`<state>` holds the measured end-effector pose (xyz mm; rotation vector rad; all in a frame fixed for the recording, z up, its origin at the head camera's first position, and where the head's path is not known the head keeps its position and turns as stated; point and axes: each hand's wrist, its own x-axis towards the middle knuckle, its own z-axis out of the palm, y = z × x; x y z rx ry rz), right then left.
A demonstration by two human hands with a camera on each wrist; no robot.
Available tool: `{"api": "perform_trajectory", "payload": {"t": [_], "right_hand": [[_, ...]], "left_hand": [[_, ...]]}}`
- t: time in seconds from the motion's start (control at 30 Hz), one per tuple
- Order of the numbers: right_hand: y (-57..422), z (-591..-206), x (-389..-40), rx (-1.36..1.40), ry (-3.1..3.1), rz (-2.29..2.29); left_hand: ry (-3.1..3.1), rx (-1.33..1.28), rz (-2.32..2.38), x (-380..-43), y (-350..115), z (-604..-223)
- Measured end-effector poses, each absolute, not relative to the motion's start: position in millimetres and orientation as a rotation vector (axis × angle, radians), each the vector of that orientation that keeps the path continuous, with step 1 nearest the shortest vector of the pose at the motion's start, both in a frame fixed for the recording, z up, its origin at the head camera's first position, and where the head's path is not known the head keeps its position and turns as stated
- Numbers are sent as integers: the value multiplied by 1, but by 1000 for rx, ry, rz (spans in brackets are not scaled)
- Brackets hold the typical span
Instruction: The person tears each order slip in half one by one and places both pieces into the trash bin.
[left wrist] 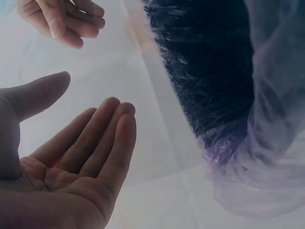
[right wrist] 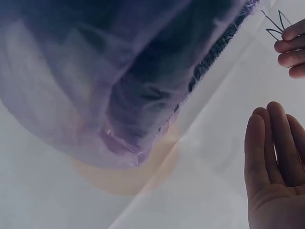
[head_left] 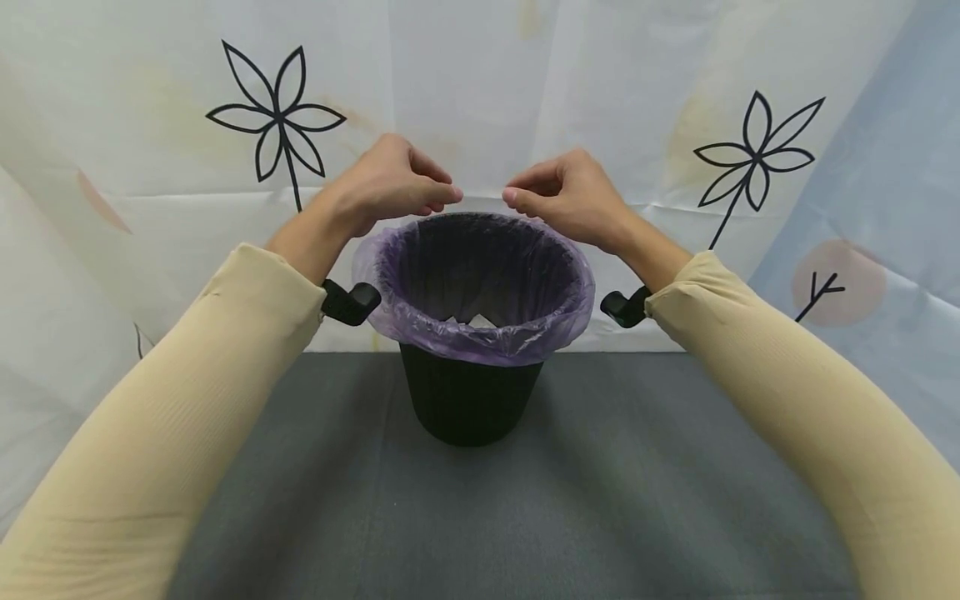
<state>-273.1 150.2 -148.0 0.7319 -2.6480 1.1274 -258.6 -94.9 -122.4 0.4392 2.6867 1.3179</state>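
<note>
A black trash can (head_left: 472,400) stands upright at the back of the grey surface. Its purple bag (head_left: 487,343) lines the inside and folds down over the rim all round. Above the can's far left rim hovers the left hand (head_left: 401,179), its fingers relaxed and holding nothing. Opposite it, over the far right rim, is the right hand (head_left: 573,196), also without anything in it. The fingertips of both hands point at each other with a small gap between. In the left wrist view the left palm (left wrist: 81,183) faces up beside the bag (left wrist: 257,176). White pieces (head_left: 480,321) lie inside the can.
Behind the can hangs a pale cloth (head_left: 465,75) printed with black line flowers. The grey table surface (head_left: 465,525) spreads in front of the can. A dark camera mount (head_left: 351,302) sits on the left wrist, another (head_left: 624,308) on the right.
</note>
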Motion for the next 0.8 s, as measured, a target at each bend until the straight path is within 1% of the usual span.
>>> {"api": "perform_trajectory", "payload": {"t": [0.3, 0.4, 0.6, 0.8], "right_hand": [[173, -155, -249, 796, -2602, 973], [185, -162, -237, 799, -2567, 917], [209, -175, -213, 708, -2513, 839], [230, -191, -200, 731, -2384, 767]], "left_hand": [[2976, 553, 1158, -234, -111, -132], [3064, 546, 1117, -224, -124, -138], [3177, 548, 1176, -204, -154, -150], [3273, 502, 1178, -183, -180, -166]]}}
